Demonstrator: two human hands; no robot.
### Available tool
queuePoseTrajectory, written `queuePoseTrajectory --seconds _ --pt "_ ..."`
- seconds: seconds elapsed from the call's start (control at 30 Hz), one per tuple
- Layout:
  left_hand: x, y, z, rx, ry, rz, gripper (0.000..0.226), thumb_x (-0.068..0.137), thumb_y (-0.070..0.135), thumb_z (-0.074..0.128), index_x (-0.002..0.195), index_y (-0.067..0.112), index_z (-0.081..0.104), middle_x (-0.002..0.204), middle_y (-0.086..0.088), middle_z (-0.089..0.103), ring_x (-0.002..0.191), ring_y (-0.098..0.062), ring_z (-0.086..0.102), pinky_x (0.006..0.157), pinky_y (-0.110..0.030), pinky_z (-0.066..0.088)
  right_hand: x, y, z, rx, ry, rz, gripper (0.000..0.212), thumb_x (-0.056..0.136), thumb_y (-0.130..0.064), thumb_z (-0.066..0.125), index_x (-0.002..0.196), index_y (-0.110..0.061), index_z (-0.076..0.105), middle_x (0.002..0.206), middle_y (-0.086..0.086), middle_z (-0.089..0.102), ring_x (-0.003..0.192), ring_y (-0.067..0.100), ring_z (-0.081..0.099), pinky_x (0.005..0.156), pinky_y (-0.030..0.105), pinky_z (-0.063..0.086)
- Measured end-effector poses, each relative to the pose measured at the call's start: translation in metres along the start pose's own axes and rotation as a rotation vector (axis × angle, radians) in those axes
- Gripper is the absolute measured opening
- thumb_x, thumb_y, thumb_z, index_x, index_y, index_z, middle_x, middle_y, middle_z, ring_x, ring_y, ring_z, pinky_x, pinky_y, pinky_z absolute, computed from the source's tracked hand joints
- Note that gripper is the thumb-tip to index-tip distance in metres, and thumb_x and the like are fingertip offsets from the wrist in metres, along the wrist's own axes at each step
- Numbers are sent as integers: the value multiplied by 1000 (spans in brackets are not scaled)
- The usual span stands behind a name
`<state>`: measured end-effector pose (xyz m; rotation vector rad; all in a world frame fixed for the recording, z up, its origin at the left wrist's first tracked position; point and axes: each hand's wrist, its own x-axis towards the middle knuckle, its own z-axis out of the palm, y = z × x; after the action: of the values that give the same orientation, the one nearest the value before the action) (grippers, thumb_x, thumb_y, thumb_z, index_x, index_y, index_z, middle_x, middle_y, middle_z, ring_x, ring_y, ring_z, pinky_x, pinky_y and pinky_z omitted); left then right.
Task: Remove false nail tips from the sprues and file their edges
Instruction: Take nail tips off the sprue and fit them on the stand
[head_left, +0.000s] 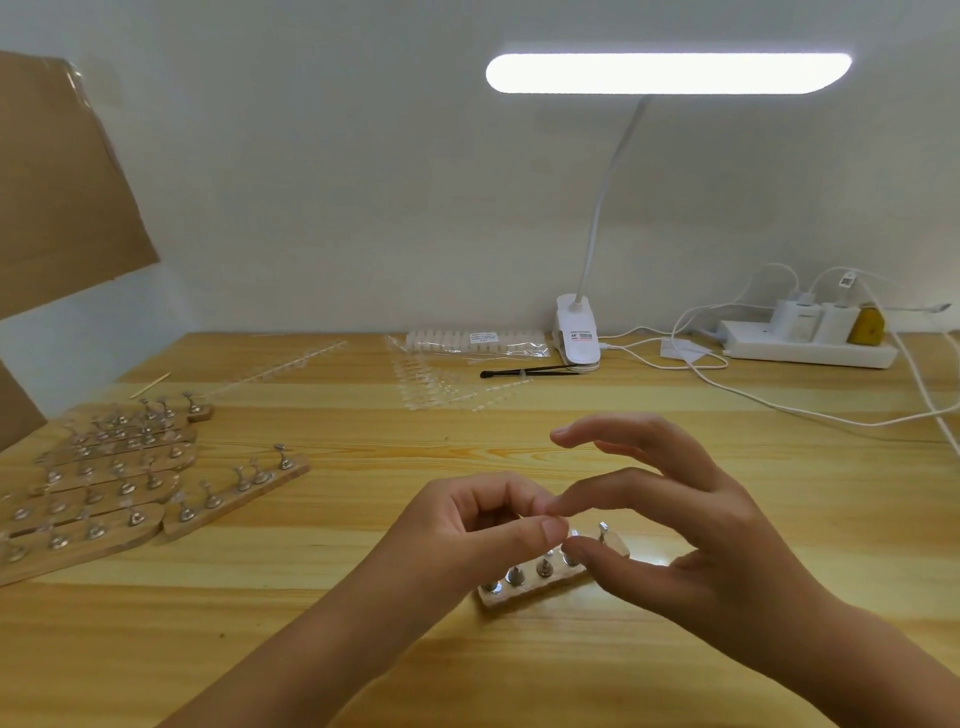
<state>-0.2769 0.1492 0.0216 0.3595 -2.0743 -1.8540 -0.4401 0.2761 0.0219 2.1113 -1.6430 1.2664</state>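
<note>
Both hands meet low over desk (322, 618), just above small wooden peg stand (527, 590).

Left hand (467, 525) – fingers curled in, thumb and forefinger pinching tiny clear nail tip (557, 515), barely visible.

Right hand (691, 525) – forefinger tip touches same spot, thumb just beneath, other fingers arched and spread upward; cannot tell if it grips.

Clear sprues (447, 387) lie well apart, at far side of desk.
</note>
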Motion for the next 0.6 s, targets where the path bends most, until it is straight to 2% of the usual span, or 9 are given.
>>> queuePoseTrajectory --seconds 0.13,0.23,0.33,0.47,0.53,0.6 --pt "0 0 1 14 6 28 19 79 40 73 83 21 73 81 -3 59 63 -4 46 61 -15 40 1 3 2 48 11 14 16 86 -31 68 98 -20 73 128 -6 56 124 19 55 101 35 46" --pt "1 -1 0 45 118 80 33 70 55 68 87 26 74 85 -11 60 61 -4 43 67 -17 42 2 13 -6 112 28 75 16 84 -30 70 95 -19 72 121 -7 61 119 13 58 100 22 44" --pt "4 -2 -4 40 269 101 36 67 59 64 89 32 74 68 6 53 62 -6 44 81 -28 44 1 29 -17 212 -41 252 15 84 -33 72 93 -22 73 112 -14 65 114 10 60 96 16 43" --pt "7 -4 -11 10 396 100 23 75 47 65 88 31 75 68 15 53 68 -8 46 79 -28 44 -9 48 -19 323 -226 481 16 76 -42 71 90 -35 75 116 -19 64 119 6 56 86 11 44" --pt "8 -5 -12 13 414 93 20 79 42 60 87 31 75 68 17 55 68 -7 47 79 -27 44 -13 54 -15 336 -276 523 15 76 -40 73 90 -35 76 119 -20 62 123 7 52 93 21 45" --pt "8 -6 -13 21 421 81 20 79 41 59 86 32 75 68 18 56 69 -7 48 80 -27 45 -16 57 -14 335 -293 548 16 77 -39 74 91 -32 76 120 -18 62 125 9 51 105 40 42"
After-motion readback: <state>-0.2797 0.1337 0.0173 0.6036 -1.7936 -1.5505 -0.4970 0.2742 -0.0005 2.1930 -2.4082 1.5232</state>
